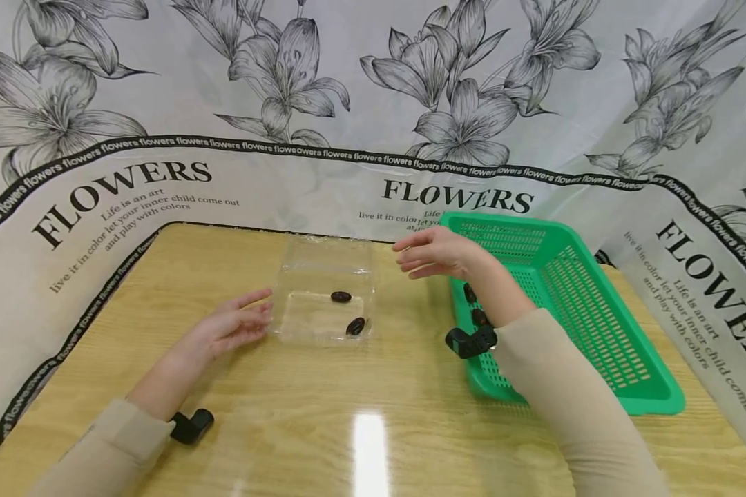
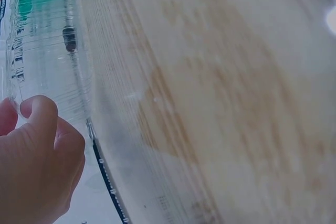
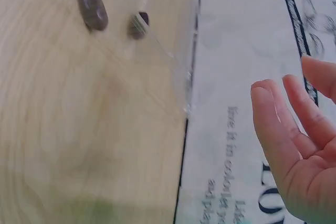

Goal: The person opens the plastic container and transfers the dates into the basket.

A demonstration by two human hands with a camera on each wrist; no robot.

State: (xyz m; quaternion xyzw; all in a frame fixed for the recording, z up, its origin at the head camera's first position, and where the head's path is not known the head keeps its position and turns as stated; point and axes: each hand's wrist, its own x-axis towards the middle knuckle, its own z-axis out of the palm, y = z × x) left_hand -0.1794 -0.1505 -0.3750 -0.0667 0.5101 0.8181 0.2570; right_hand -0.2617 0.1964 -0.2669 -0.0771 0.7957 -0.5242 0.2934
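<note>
A clear plastic clamshell box [image 1: 323,314] stands on the table with its lid [image 1: 327,255] raised at the back. Two glossy dark brown dates [image 1: 340,297] lie inside it. At the box's left side, my left hand [image 1: 239,323] pinches the edge, its fingers bent at the rim in the left wrist view. My right hand [image 1: 435,254] hovers between the box and a green plastic basket [image 1: 649,400], fingers extended and holding nothing. Two more dark dates [image 1: 470,293] show in the basket near its left wall, partly behind the right forearm.
The wooden table [image 1: 286,414] ends at a white flower-print cloth [image 1: 323,193] hanging behind and at the sides. The basket takes up the right part of the table, its rim raised above it. Black wrist cameras [image 1: 191,426] sit on both sleeves.
</note>
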